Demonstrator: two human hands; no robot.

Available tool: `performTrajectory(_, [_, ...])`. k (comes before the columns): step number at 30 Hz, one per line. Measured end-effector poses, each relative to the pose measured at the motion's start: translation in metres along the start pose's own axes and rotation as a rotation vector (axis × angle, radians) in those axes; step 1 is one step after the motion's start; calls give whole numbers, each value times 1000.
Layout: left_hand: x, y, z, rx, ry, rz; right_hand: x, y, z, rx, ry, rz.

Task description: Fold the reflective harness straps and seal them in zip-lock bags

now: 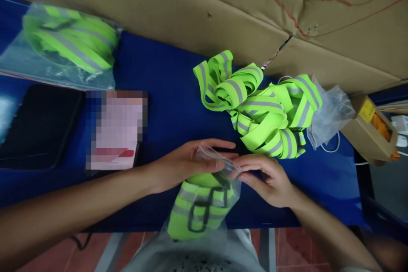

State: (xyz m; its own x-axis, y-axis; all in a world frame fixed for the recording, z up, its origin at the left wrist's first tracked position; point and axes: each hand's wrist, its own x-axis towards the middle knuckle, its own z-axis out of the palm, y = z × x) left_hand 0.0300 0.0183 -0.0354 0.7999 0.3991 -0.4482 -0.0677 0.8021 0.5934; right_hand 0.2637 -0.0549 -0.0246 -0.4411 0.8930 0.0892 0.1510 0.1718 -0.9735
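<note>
A clear zip bag (234,191) hangs at the table's front edge, its red-lined zip mouth at the top. Inside it lies a folded neon-yellow reflective strap (181,216) with grey stripes and black buckles. My left hand (194,159) has its thumb over the bag's mouth and its fingers behind it, gripping the plastic. The thumb and fingers of my right hand (267,178) pinch the right end of the zip edge. Just beyond my hands is a loose heap of the same neon straps (264,106).
At the back left lies a larger clear bag (98,78) of neon straps. A dark tablet-like slab (41,127) and a phone with a blurred screen (117,131) rest on the blue table (168,76). To the right are empty plastic bags (331,110) and a cardboard box (369,131).
</note>
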Motion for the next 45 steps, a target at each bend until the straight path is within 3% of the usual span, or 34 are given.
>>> performTrajectory(5, [1,1,-4,-38,-31,-42,-7,3,-3,-82,175,26])
performTrajectory(9, [1,-1,-2,67,6,25,-5,1,-3,-72,351,12])
performTrajectory(10, [1,-1,-1,86,12,57,-5,0,-2,-55,316,21])
performTrajectory(14, [1,0,3,186,51,190,-5,-1,0,75,-81,174])
performTrajectory(16, [1,0,4,271,76,237,-4,-3,2,117,-203,221])
performTrajectory(21, [2,-4,9,346,35,249,7,-15,9,-36,-438,202])
performTrajectory(25, [0,-4,12,391,-36,227,14,-18,18,-29,-491,92])
performTrajectory(32, [0,6,4,227,22,162,0,-14,16,158,-164,76])
performTrajectory(36, [0,7,-1,249,-75,56,-8,-12,4,-18,72,-29])
performTrajectory(38, [-1,7,-2,260,-70,30,-8,-9,-1,-66,196,-26])
performTrajectory(41, [-1,6,-3,325,-20,90,-7,-3,-5,-64,322,-18])
performTrajectory(45, [-4,4,-3,330,71,171,-3,3,-5,-49,372,8])
